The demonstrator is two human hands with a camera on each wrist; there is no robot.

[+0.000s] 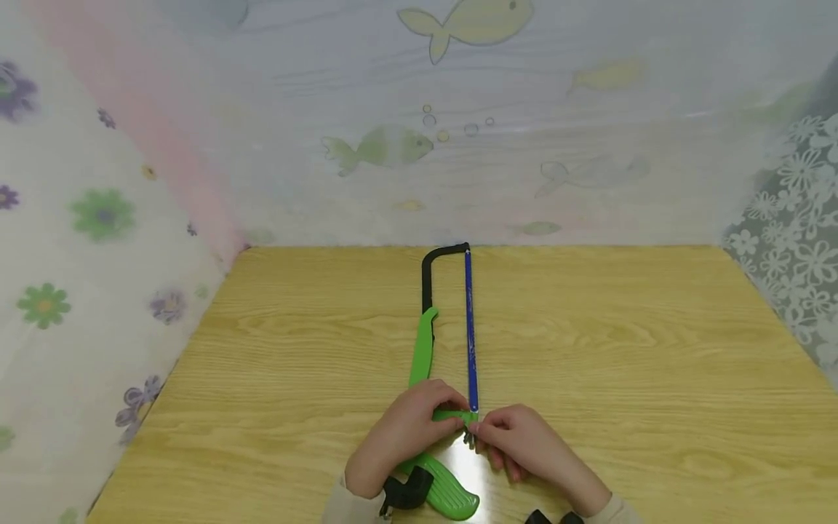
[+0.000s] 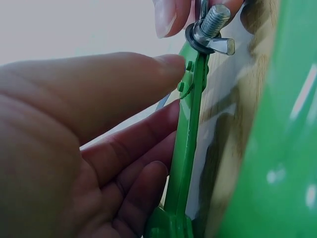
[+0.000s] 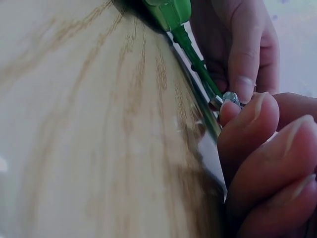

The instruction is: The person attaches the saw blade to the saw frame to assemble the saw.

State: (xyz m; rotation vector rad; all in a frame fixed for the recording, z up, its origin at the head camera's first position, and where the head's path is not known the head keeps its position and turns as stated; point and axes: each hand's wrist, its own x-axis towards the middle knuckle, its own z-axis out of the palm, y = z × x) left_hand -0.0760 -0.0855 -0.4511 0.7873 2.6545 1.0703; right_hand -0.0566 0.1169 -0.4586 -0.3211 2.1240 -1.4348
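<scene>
A hacksaw [image 1: 422,353] with a green and black frame lies on the wooden table, its black end pointing away from me. Its blue blade [image 1: 471,327] runs along the right side. My left hand [image 1: 412,422] holds the green arm at the near end of the blade, thumb on one side and fingers on the other. At that end, my right hand [image 1: 524,440] pinches the metal wing nut [image 2: 225,46] on a threaded bolt [image 2: 216,20]. In the right wrist view, its fingertips [image 3: 257,116] partly hide the nut. The green handle [image 1: 452,495] is below my left wrist.
The wood-grain table [image 1: 622,335] stretches out on both sides of the saw. Behind it hangs a pale curtain [image 1: 484,189] with fish prints, and flowered sheets [image 1: 98,291] flank it. Black wrist mounts [image 1: 409,489] show at the bottom.
</scene>
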